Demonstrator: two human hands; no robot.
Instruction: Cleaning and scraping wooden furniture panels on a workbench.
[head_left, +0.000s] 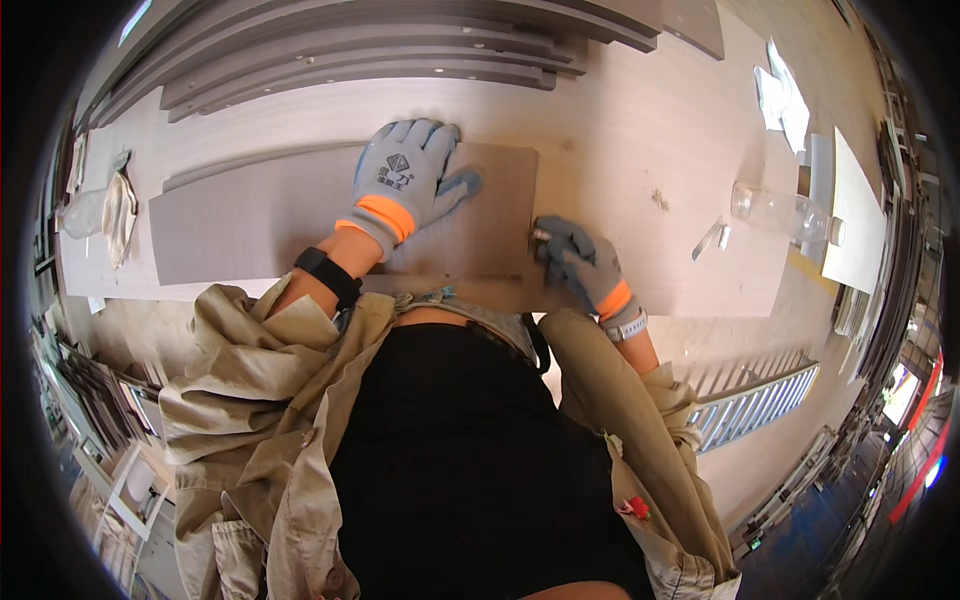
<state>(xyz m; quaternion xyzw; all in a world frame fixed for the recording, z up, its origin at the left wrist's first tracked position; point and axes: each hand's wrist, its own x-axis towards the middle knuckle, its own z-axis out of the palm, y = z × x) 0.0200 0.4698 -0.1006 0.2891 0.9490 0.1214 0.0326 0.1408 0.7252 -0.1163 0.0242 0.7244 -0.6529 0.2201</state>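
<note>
A flat grey-brown board (240, 225) lies lengthwise on the pale work table (640, 130) in front of my body. Under its far edge, part of another board (225, 172) peeks out. My left hand (410, 175), in a grey glove with an orange cuff, rests open on top of the board, fingers pointing away and thumb out to the right. At the board's right end is my right hand (583, 262), gloved the same way, with its fingers curled against the edge. A small light-coloured bit (541, 236) shows at those fingertips; its kind is too small to tell.
Long dark boards (370, 70) are stacked along the table's far side. To the right lie a transparent plastic bottle (780, 212), a small blade-like piece (708, 238) and crumpled white paper (783, 98). Another transparent bottle (82, 214) lies far left. A metal rack (760, 405) stands lower right.
</note>
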